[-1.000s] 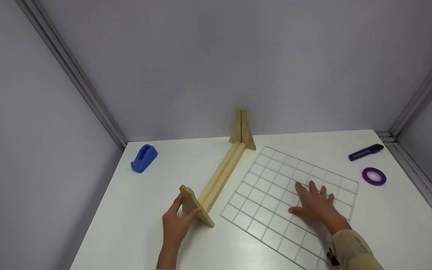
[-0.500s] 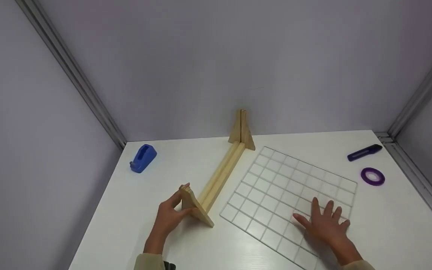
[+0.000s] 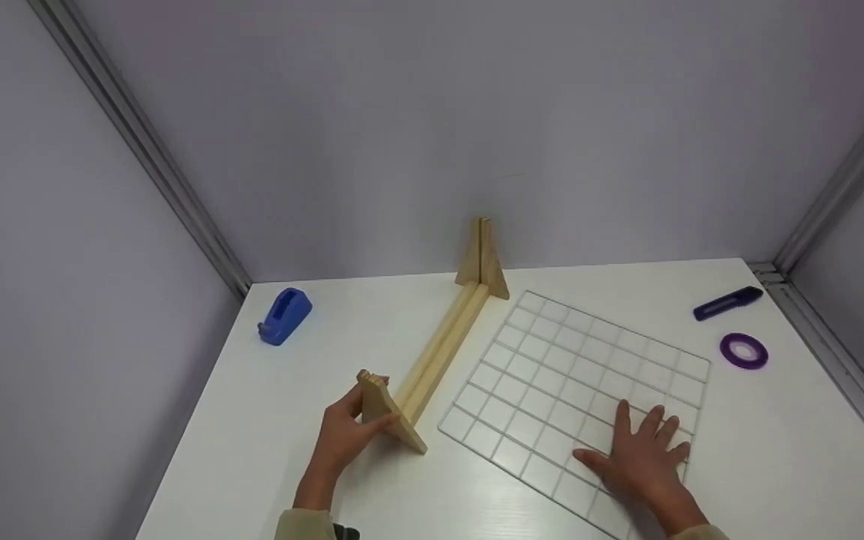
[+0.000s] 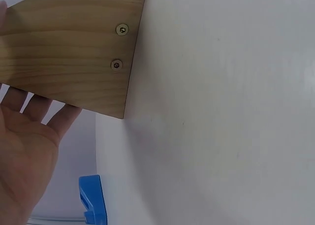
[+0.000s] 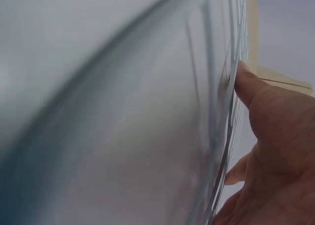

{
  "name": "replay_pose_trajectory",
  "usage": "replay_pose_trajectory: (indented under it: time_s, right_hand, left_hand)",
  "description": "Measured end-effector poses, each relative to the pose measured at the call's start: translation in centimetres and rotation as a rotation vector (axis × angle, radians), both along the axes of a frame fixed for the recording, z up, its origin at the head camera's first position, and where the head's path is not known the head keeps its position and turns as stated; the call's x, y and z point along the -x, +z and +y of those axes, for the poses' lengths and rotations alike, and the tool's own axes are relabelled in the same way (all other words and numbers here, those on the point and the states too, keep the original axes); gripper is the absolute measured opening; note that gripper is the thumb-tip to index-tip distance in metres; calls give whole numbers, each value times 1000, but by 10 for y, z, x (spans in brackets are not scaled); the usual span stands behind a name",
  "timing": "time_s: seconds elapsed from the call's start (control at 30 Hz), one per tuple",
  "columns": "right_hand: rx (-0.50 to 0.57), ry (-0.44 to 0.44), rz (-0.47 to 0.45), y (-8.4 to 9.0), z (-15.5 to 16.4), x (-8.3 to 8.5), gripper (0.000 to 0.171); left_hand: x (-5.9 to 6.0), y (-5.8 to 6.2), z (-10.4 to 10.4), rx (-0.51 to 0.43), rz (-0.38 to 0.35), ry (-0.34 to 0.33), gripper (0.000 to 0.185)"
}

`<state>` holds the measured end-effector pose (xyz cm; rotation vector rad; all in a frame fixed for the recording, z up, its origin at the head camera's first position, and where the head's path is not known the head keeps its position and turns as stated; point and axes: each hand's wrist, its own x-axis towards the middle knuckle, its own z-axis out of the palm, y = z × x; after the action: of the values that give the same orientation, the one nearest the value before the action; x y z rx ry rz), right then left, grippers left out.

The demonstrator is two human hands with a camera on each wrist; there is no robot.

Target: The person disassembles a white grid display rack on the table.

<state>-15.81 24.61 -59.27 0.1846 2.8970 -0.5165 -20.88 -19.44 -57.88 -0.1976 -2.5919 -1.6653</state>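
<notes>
The wooden stand (image 3: 432, 352), two triangular end pieces joined by a long double rail, was set diagonally on the white counter (image 3: 372, 315), its far end piece upright near the back wall and its near end piece toward the front. The near end piece was gripped by the left hand (image 3: 346, 435), thumb on one face and fingers curled over the top edge; in the left wrist view the fingers (image 4: 29, 104) were seen behind the wooden plate, on which two screw heads were visible. Just beside the rail, to its right, the white wire grid panel (image 3: 574, 367) was laid flat on the counter. The right hand (image 3: 638, 457) was pressed flat on the near right part of the panel, fingers spread and straight; in the right wrist view the thumb (image 5: 253, 87) was seen against the wires. A blue tape dispenser (image 3: 284, 316) was noted near the back left corner, well apart from the stand. A dark blue marker (image 3: 727, 302) and a purple tape roll (image 3: 743, 350) were recorded near each other at the right edge.
</notes>
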Motion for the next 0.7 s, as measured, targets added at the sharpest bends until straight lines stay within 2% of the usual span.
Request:
replay_pose_trajectory:
  time_s: [0.7]
  right_hand:
    - [57, 176, -32, 1, 27, 20, 127]
  left_hand:
    - [-9, -2, 10, 27, -12, 92, 62]
